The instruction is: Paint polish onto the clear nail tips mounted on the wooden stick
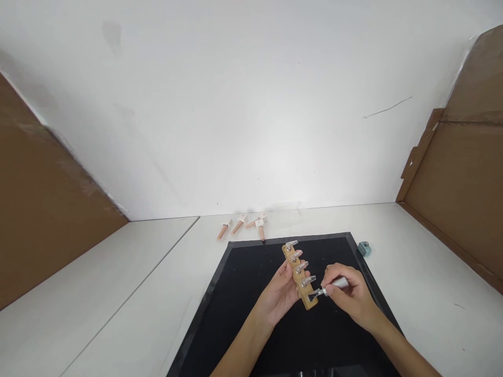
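My left hand (pixel 280 294) is closed around a yellowish-tan strip (pixel 308 302), which tilts over the black mat. Several clear nail tips (pixel 302 267) stand in a row along the strip on small round silvery mounts. Between the fingers of my right hand (pixel 351 298) is a nail polish brush (pixel 340 283) with a silvery-white cap handle. Its dark bristle end lies over the lowest part of the strip, at a spot where I cannot tell whether it touches a nail tip.
The black mat (pixel 231 303) lies on a white table (pixel 157 293). Several pinkish sticks with white heads (pixel 238 225) lie behind it. A small teal bottle (pixel 364 248) stands by its right edge. Brown cardboard panels (pixel 51 199) rise at both sides, with a white wall behind.
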Tool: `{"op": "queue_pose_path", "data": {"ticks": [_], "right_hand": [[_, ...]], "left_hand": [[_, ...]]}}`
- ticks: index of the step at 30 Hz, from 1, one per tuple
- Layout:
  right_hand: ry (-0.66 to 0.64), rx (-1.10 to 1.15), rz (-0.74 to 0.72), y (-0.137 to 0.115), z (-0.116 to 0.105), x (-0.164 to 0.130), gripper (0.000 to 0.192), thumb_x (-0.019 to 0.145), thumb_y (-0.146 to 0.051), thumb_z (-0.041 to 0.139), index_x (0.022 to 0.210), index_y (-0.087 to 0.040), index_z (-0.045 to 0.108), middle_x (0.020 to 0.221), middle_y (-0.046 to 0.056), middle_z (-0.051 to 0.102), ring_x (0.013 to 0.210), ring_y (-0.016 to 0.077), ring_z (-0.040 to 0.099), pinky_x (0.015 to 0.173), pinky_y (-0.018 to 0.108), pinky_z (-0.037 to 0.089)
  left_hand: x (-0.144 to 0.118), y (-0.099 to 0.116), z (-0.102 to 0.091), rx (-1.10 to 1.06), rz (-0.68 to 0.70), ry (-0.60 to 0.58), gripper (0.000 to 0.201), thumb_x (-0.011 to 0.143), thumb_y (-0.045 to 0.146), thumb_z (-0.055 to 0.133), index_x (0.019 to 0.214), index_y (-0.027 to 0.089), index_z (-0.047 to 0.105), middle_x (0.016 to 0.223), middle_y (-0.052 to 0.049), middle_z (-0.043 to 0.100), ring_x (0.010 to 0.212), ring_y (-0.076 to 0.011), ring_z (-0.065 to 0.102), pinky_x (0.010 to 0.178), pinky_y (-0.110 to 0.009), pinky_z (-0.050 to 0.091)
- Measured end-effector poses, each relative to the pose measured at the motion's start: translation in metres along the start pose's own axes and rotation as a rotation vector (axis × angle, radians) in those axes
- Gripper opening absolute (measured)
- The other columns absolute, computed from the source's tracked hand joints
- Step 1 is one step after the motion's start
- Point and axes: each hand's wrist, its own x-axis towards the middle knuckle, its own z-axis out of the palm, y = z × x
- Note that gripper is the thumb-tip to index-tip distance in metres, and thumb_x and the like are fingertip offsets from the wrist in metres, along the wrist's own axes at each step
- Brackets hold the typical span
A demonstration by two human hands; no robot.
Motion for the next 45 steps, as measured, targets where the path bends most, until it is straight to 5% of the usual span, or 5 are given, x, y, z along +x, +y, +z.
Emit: {"op": "queue_pose_path", "data": {"ticks": [9,34,45], "right_hand": [[-0.021,0.012,-0.017,-0.0008,0.0008,0.0007,0.010,0.080,-0.024,0.061,0.070,-0.021,0.060,0.057,-0.003,0.049,0.049,0.0126,0.043,0.045,0.024,0.034],[-0.097,0.070,-0.062,-0.0035,-0.0012,0.0012,0.014,0.077,-0.015,0.058,0.065,-0.022,0.058,0.060,-0.003,0.043,0.052,0.0137,0.041,0.048,0.026,0.030],[-0.104,0.170,-0.031,-0.0027,-0.0025,0.0004,0.018,0.081,-0.029,0.064,0.065,-0.022,0.065,0.062,0.000,0.048,0.055,0.0157,0.043,0.050,0.028,0.032]], "left_hand": [[0.0000,0.0003,0.0020,-0.016,0.000,0.026,0.052,0.064,0.028,0.083,0.111,0.022,0.062,0.081,0.001,0.073,0.074,-0.0146,0.070,0.068,-0.026,0.052],[0.0015,0.0001,-0.0039,-0.006,-0.002,-0.003,0.062,0.070,0.029,0.078,0.126,0.024,0.052,0.085,0.001,0.071,0.076,-0.0149,0.069,0.069,-0.026,0.051],[0.0019,-0.0009,-0.0064,-0.003,0.005,0.010,0.056,0.075,0.028,0.074,0.126,0.026,0.052,0.086,0.001,0.071,0.076,-0.0153,0.068,0.069,-0.027,0.051]]}}
